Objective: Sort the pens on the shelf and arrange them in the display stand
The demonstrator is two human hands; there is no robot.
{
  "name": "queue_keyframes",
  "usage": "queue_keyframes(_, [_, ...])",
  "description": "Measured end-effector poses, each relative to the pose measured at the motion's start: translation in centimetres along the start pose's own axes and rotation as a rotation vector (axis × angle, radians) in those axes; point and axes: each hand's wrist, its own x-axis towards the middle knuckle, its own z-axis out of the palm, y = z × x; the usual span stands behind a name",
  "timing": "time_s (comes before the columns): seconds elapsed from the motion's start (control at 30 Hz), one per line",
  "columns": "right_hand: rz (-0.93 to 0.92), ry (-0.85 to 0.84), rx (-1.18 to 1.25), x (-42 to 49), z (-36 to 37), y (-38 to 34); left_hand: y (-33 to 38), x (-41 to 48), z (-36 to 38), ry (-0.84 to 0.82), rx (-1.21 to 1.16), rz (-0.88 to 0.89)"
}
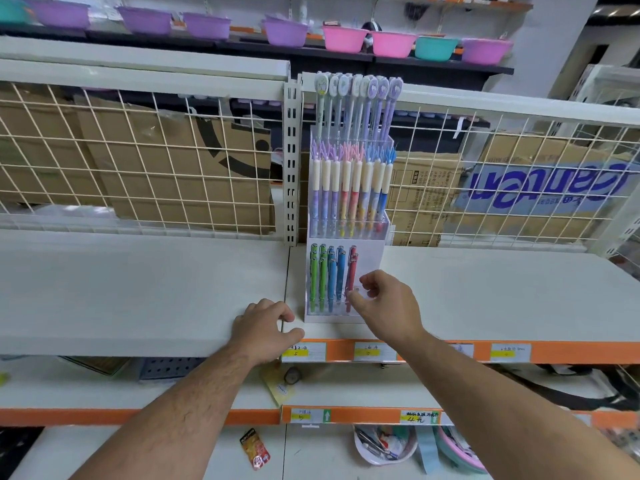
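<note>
A head-worn camera looks down at a white shop shelf (138, 289). In the centre of the frame stands a clear, stepped display stand (370, 261), its tiers rising toward the back so every row can be seen. The tallest pastel pens (360, 105) fill the back tier and white-capped pens (349, 192) the middle. The front tier groups green pens (318, 278), blue pens (336, 275) and red pens (351, 271) by colour, with free space on its right.

The right hand (384, 306), at centre right, has its fingers curled narrowly at that free space beside the red pens. Whether it pinches a pen or the clear wall cannot be told. The left hand (265, 323), lower centre, rests loosely bent on the shelf's front edge and holds nothing, probably to brace the reach.
</note>
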Motion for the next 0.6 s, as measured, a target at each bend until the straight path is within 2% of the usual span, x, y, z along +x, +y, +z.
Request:
queue_keyframes(0.23, [-0.045, -0.09, -0.135, -3.7, -0.5, 0.1, 0.2, -0.1, 0.0, -0.015, 0.069, 0.032])
queue_keyframes(0.6, [-0.055, -0.098, -0.122, -6.3, -1.6, -0.1, 2.7, -2.0, -1.1, -0.011, 0.072, 0.049])
